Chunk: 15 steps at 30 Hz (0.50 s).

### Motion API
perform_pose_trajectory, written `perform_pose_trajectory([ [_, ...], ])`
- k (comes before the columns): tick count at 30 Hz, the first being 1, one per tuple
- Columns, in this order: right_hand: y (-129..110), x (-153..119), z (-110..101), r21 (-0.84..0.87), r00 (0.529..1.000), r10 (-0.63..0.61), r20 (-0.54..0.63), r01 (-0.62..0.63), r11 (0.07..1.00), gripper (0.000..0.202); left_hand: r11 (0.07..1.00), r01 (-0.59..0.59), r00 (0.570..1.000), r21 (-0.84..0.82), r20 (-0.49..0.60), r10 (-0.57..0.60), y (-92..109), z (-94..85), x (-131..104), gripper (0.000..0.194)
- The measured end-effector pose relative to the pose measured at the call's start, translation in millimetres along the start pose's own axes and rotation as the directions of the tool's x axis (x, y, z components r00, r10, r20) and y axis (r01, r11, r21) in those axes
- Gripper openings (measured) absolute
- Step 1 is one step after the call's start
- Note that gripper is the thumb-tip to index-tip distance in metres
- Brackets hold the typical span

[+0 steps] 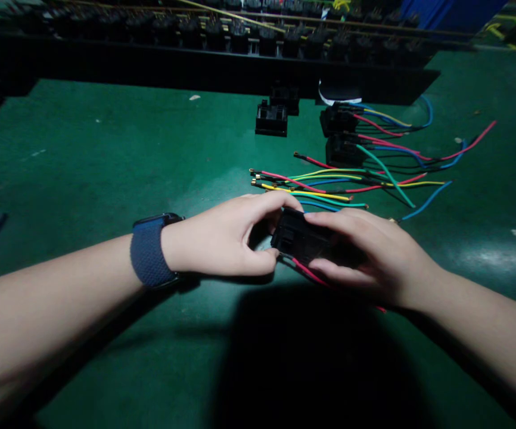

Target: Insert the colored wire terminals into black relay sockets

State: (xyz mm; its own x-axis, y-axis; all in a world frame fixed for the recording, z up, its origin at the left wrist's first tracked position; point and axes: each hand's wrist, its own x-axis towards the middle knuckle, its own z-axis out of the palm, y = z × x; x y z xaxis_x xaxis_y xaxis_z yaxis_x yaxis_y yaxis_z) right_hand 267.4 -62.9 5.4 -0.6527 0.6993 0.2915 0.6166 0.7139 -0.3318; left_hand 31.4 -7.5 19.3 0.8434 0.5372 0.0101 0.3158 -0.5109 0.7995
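Between my two hands is a black plastic housing (300, 238), held just above the green surface. My left hand (235, 238) pinches its left end between thumb and fingers, and a dark watch band is on that wrist. My right hand (365, 250) grips the right end, thumb along the lower edge and fingers along the top. A red wire (309, 273) runs out below the housing and passes under my right hand. Just beyond my hands lies a loose bunch of red, yellow, green and blue wires (325, 185) with metal terminals at their ends.
Two black housings with wires attached, one of them here (342, 149), sit behind the loose wires. Left of them are two housings without visible wires, the nearer one here (271, 120). A long black panel (173, 68) with rows of parts crosses the back of the green surface (83, 167).
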Motion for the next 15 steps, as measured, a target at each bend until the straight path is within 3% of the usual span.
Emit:
perform_pose_trajectory([
  [10, -0.1, 1.1, -1.0, -0.026, 1.0, 0.012, 0.028, -0.011, 1.0, 0.046, 0.993, -0.055, 0.998, 0.109, 0.019, 0.053, -5.8, 0.2, -0.9, 0.038],
  [15, 0.8, 0.4, 0.8, -0.04, 0.998, 0.012, 0.063, -0.01, 0.999, 0.046, 0.972, -0.169, 0.984, 0.164, -0.031, 0.177, -10.2, 0.0, -3.1, 0.045],
])
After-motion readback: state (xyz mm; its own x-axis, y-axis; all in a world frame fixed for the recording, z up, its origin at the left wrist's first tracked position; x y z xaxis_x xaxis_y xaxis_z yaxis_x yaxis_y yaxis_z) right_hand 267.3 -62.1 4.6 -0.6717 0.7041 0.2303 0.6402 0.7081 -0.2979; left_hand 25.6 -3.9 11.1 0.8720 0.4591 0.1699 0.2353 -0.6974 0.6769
